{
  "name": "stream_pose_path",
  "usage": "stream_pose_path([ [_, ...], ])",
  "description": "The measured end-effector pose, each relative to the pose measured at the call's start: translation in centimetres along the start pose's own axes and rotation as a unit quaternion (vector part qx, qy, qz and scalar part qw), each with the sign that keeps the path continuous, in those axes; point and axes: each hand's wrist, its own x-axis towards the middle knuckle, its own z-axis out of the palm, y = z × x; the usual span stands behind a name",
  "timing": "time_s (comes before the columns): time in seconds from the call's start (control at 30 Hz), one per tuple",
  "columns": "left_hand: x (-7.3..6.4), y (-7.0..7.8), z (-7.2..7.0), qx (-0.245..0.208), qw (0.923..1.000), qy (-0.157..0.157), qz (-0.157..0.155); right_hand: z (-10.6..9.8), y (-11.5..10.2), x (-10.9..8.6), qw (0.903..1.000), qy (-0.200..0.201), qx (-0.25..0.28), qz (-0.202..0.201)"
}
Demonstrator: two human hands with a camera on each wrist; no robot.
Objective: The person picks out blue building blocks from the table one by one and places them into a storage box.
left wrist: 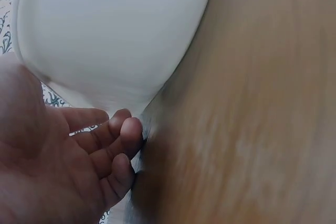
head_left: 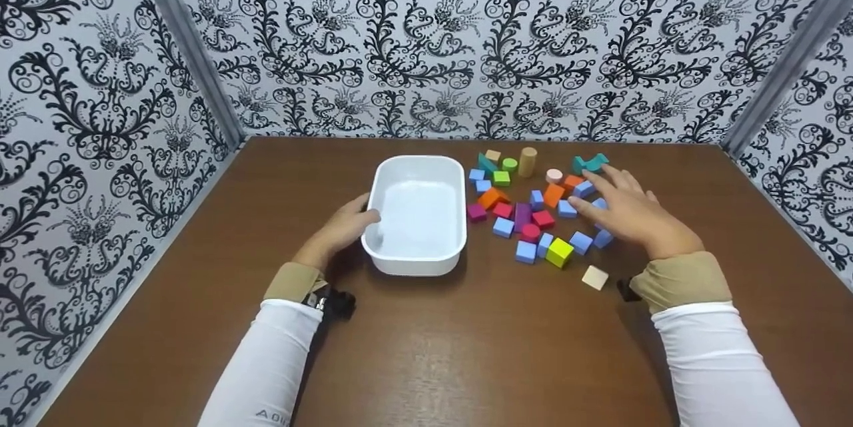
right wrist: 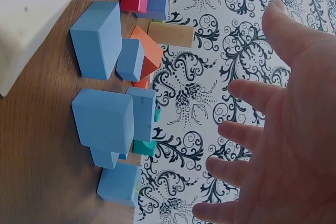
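A white plastic tub (head_left: 418,214) with rounded corners sits on the table, with nothing inside it. My left hand (head_left: 343,224) grips its left side, thumb over the rim. In the left wrist view, the curled fingers (left wrist: 119,145) lie against the outside of the tub. Right of the tub, my right hand (head_left: 630,214) hovers over the far right of the scattered blocks. Its fingers are spread and hold nothing. Near it are blue blocks (head_left: 567,208), an orange block (head_left: 554,195) and a teal curved block (head_left: 590,163); the hand partly hides some blue ones.
Other blocks include a yellow cube (head_left: 559,252), a wooden cylinder (head_left: 528,162), a purple block (head_left: 522,218) and a cream block (head_left: 595,278) nearest me. The brown table (head_left: 426,347) meets patterned walls (head_left: 426,47) at the back and both sides.
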Motion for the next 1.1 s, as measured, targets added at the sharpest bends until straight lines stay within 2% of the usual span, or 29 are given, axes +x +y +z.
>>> stream_pose_path([
  [0.17,0.3,0.3,0.1,0.013,0.9999,0.008,-0.004,-0.1,0.0,0.0,1.0,0.002,-0.001,-0.002],
  [0.4,1.0,0.0,0.3,0.0,0.9999,0.016,0.006,-0.3,0.0,-0.1,0.9999,0.011,-0.002,-0.011],
  [0.67,1.0,0.0,0.0,-0.007,0.9998,0.019,0.005,-1.2,0.4,-0.2,0.9991,0.026,0.013,-0.032],
  [0.87,0.7,-0.3,0.1,-0.007,0.9998,0.02,-0.002,-1.5,2.6,-0.6,0.9985,0.022,0.018,-0.047],
  [1.1,0.4,-0.4,0.3,-0.011,0.9997,0.021,-0.004,-0.9,5.5,-1.4,0.9996,0.007,0.011,-0.025],
])
